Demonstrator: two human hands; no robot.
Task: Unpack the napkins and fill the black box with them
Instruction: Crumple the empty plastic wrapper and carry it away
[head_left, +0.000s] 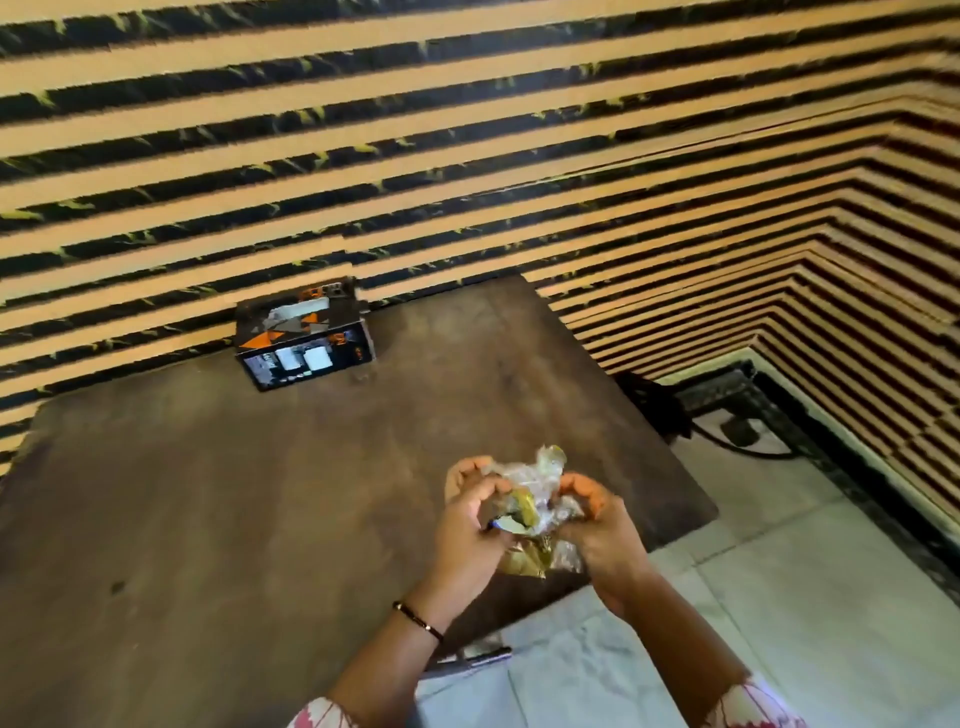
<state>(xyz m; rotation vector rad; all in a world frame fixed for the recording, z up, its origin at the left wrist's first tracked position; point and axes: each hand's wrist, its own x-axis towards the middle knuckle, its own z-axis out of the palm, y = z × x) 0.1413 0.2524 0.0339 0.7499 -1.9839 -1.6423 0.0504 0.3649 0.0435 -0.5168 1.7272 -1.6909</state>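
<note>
A crumpled clear plastic wrapper (535, 499) with green and gold print is held over the near right part of the dark wooden table (234, 493). My left hand (467, 525) grips its left side and my right hand (597, 525) grips its right side. The wrapper's contents cannot be made out. The black box (304, 340), with orange and white markings, stands at the table's far edge against the wall. Something white shows at its top.
A wall of tan and black horizontal slats (467, 156) runs behind the table and turns a corner at the right. Pale marble floor (779, 571) lies to the right of the table. A dark low stand (727, 400) sits in the corner.
</note>
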